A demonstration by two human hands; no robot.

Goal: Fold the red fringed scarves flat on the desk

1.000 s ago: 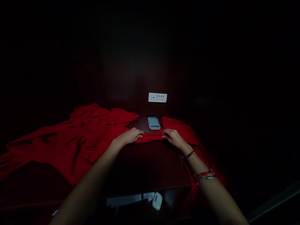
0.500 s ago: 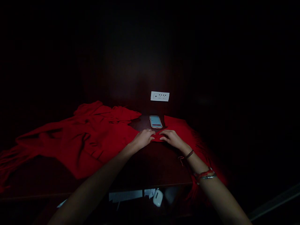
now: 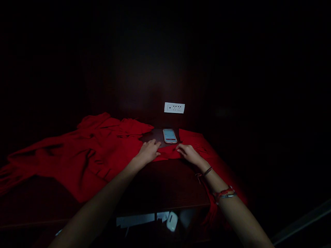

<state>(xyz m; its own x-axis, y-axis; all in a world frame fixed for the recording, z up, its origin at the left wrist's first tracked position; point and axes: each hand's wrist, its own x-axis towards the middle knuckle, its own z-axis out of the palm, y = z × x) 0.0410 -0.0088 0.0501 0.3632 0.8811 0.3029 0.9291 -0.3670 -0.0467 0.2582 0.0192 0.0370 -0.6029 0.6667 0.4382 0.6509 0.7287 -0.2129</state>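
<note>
A large red scarf [image 3: 100, 151] with fringed ends lies in loose folds over the dark desk, mostly on the left. A narrow strip of it runs between my hands toward more red cloth on the right. My left hand [image 3: 149, 151] rests on the left end of this strip, fingers stretched out and thumb apart from them. At the strip's right end, my right hand [image 3: 190, 154] has curled fingers pinching the cloth. Its fingertips are partly hidden in the dim light.
Just behind the strip lies a lit phone [image 3: 170, 136]. A white wall socket [image 3: 174, 107] is above it on the dark wall. Under the front edge of the desk [image 3: 165, 207] are papers [image 3: 137, 219] and a white rounded object [image 3: 172, 221]. Red cloth hangs over the right edge.
My left hand has moved left, away from my right hand, and its fingers have spread. More of the red strip shows between them. My right hand has stayed nearly in place.
</note>
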